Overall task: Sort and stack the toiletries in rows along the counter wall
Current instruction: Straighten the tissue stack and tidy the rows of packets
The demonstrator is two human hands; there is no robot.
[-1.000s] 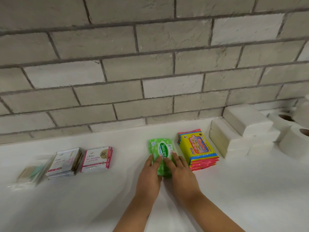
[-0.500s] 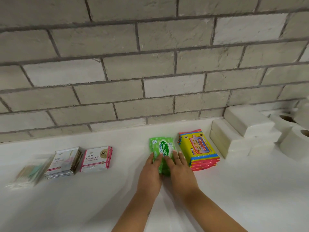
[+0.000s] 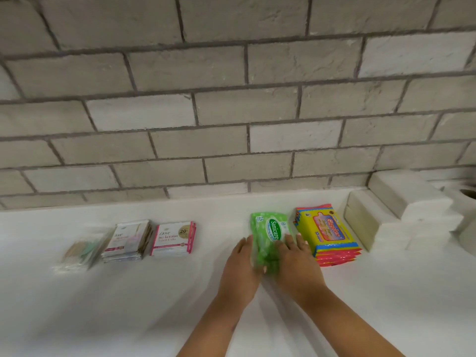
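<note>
Both hands meet on the green Sanicare wipes pack (image 3: 269,237), which lies flat on the white counter (image 3: 386,292). The left hand (image 3: 240,269) lies along the pack's left edge with straight fingers pressed to its side; the right hand (image 3: 296,264) rests flat-fingered on its near right part. Neither curls round it. The pack's long axis runs from the person toward the brick wall (image 3: 231,112), the label reading along that line, with its far end well short of the wall.

Just right of the green pack, a narrow strip of bare counter apart, sits one stack of yellow Giggles wipes packs (image 3: 327,235), lined up the same way; the number of packs in it cannot be told. Right of that stand stacked white tissue blocks (image 3: 401,210), and a toilet roll (image 3: 467,202) at the frame edge.

Left of the green pack is a wide bare stretch, then one Dove sachet stack (image 3: 173,239), a second sachet stack (image 3: 127,240) touching it, and a blurred clear packet (image 3: 79,251). Open counter lies on the person's side.
</note>
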